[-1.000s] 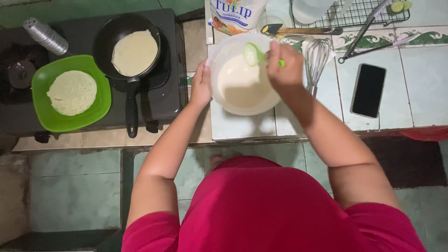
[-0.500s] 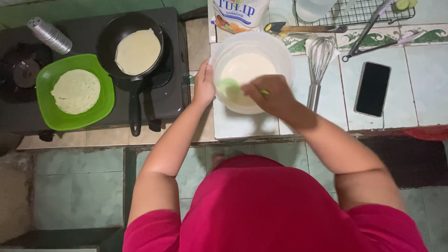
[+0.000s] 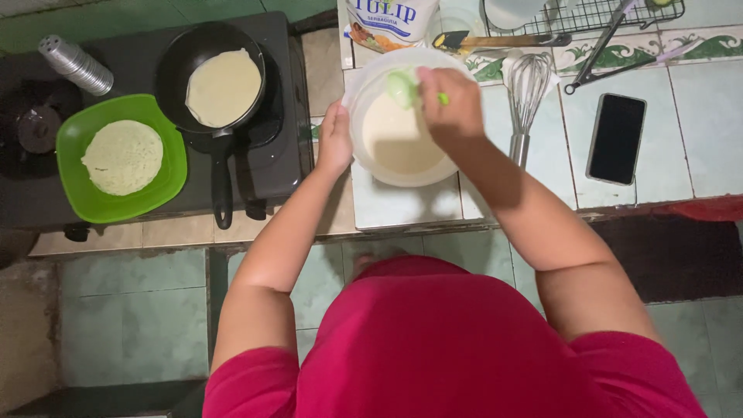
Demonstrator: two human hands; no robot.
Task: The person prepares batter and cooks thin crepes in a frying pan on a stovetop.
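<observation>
Your left hand (image 3: 335, 139) grips the near-left rim of the white bowl (image 3: 364, 166) of batter, steadying it, while your right hand (image 3: 453, 104) closes on the green ladle (image 3: 402, 85) over it; the black pan (image 3: 203, 50) sits left on the stove

The person wears a plain crimson-pink T-shirt (image 3: 457, 348) with short sleeves that end above the elbows. Both forearms are bare, and the left hand (image 3: 335, 139) and right hand (image 3: 450, 104) carry no gloves, rings or watch.
</observation>
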